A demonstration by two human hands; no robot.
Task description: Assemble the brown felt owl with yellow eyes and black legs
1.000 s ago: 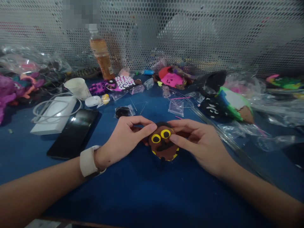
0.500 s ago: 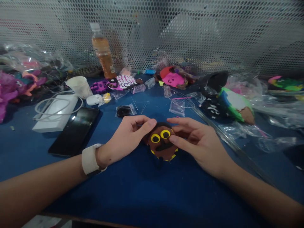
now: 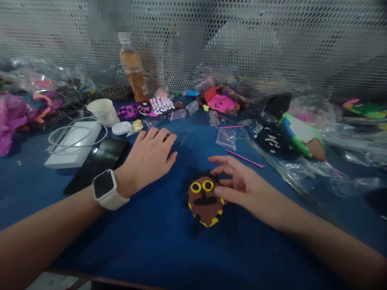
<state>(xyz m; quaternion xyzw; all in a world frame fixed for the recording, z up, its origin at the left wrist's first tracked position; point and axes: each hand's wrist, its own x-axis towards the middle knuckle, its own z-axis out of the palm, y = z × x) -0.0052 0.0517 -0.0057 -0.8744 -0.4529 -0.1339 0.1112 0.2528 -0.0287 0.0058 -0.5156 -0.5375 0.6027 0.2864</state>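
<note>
A brown clay face [image 3: 203, 207] with yellow-ringed black eyes, a black mouth, black hair and yellow edging is held above the blue table. My right hand [image 3: 238, 181] grips its right side, thumb on the front and fingers behind. My left hand [image 3: 154, 155], wearing a watch [image 3: 105, 184], reaches palm down with fingers extended to the left of the face. Beneath its fingers lies the small bag of black clay, nearly all hidden; only a dark bit shows between the fingers. Whether the fingers touch the bag, I cannot tell.
At left are a black phone [image 3: 98, 157], a white box [image 3: 75, 141] with a cable and a paper cup [image 3: 103, 112]. A drink bottle [image 3: 134, 72] stands behind. A pink tool [image 3: 244, 158] and metal rods [image 3: 281, 175] lie at right, near colourful clay pieces and plastic bags.
My left hand has let go of the clay face and moved left over the bag of black clay. The face, in my right hand, has come slightly lower and nearer, uncovering the pink tool.
</note>
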